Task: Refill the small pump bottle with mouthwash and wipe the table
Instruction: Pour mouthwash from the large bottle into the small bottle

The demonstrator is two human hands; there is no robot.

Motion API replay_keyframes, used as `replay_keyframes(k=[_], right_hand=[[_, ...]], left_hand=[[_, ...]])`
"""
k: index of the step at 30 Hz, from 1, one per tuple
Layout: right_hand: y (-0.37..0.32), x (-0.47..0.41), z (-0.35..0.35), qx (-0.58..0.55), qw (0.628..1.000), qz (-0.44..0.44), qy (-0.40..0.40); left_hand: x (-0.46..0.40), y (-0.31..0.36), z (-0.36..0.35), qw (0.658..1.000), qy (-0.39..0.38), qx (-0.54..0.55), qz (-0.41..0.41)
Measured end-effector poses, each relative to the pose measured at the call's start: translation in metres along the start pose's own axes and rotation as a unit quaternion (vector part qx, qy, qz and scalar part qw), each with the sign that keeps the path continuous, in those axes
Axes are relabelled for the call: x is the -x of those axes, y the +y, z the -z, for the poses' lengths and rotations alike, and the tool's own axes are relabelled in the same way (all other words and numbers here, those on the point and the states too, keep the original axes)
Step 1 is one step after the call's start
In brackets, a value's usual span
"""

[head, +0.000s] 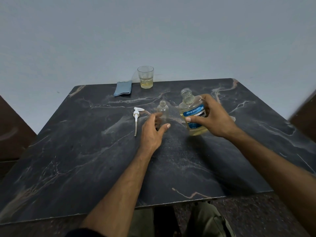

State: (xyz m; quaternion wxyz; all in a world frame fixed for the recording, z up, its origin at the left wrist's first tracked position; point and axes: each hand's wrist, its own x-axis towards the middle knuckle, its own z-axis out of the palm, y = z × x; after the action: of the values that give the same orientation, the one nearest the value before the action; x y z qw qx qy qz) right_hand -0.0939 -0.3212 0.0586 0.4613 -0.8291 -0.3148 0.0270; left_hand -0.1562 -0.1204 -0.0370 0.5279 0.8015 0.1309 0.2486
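The small bottle [163, 112] stood upright and uncapped near the middle of the table [85, 159], and it looked empty. Its pump [136, 117] was laid flat just to the left, apart from it, with the tube pointing toward the near edge. The mouthwash [192, 115] was held by the right hand [212, 117], thumb across the blue label and fingers curled behind; its cap was off and it was tilted slightly, the base low over the table just right of the small bottle. Whether the base touched the surface could not be told. The left hand [152, 130] was spread loosely at the foot of the small bottle, thumb and fingers parted on either side of it; whether contact had been made could not be told, since the fingertips were blurred.

The step in hand was judged to be the pour, not yet begun. For it to be done well, the small bottle should be pinched low on its body and kept upright, so that it is not knocked over by the larger neck. The wide mouth should be brought close above the narrow opening and tipped slowly, a thin stream being wanted; a quick tilt would likely send liquid over the shoulders and onto the table. Filling should be stopped short of the neck, so that room is left for the pump tube.

A folded blue cloth [123, 88] lay at the far edge, beside a glass [145, 77] holding a little yellow liquid, ready for the wiping
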Motion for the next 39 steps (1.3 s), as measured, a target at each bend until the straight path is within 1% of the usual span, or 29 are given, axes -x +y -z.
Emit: replay_keyframes(k=[6, 19, 39], right_hand=[[-0.006, -0.021, 0.005, 0.115, 0.993, 0.017, -0.001], [-0.021, -0.044, 0.009, 0.255, 0.966, 0.036, -0.017], [-0.033, -0.054, 0.014, 0.337, 0.939, 0.065, -0.024]], left_hand=[[0.001, 0.001, 0.000, 1.000, 0.002, -0.004, 0.005], [0.004, 0.004, 0.000, 1.000, 0.001, -0.015, 0.003], [0.005, 0.007, -0.001, 1.000, 0.008, -0.022, -0.005]])
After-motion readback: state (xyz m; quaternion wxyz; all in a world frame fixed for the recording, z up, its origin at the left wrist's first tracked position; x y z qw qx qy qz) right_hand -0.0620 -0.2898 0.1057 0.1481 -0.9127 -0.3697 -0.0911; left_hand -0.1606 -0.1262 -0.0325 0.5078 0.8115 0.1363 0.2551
